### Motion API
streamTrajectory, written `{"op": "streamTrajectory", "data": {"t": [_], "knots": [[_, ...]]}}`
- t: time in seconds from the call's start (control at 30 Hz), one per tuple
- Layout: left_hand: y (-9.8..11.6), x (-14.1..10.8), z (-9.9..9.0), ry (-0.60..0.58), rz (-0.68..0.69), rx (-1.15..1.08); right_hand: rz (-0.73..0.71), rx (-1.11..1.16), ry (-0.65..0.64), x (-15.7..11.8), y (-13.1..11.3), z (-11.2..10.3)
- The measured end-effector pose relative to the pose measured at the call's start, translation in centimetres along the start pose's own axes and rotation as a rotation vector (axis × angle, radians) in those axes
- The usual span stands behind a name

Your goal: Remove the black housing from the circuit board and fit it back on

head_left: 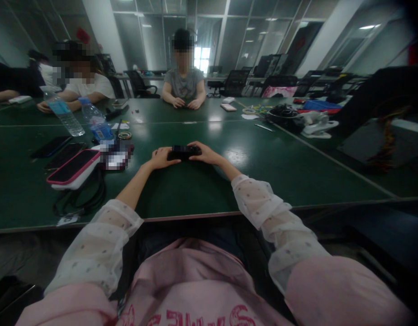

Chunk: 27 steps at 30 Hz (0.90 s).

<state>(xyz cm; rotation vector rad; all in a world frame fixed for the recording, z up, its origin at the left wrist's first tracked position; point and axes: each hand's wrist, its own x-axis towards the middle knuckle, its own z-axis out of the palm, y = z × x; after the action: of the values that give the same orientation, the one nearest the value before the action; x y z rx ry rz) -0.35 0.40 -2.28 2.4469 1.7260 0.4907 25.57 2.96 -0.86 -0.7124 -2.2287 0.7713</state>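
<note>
Both my hands hold a small, dark, oblong device [183, 153] level between them, over the middle of the green table [263, 174]. My left hand [161, 157] is closed round its left end, thumb along the near side. Round the right end curl the fingers of my right hand [204, 153]. The device has a glossy dark patch on its upper left; its exact kind is too dim to make out. Whether it rests on the tabletop or sits just above it, I cannot tell.
Left of my hands are a phone in a pink case [76, 166], dark phones [52, 147], a black strap [93, 194], a tape roll [124, 135] and two water bottles [99, 127]. Cables [285, 112] and a pen [264, 128] lie right. A person [184, 83] sits opposite.
</note>
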Motion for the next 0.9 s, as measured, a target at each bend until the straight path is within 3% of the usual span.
{"op": "streamTrajectory", "data": {"t": [0.9], "knots": [[0.2,0.1,-0.4,0.012,-0.053,-0.056,0.069,0.197,0.088,-0.2,0.1,0.9]]}}
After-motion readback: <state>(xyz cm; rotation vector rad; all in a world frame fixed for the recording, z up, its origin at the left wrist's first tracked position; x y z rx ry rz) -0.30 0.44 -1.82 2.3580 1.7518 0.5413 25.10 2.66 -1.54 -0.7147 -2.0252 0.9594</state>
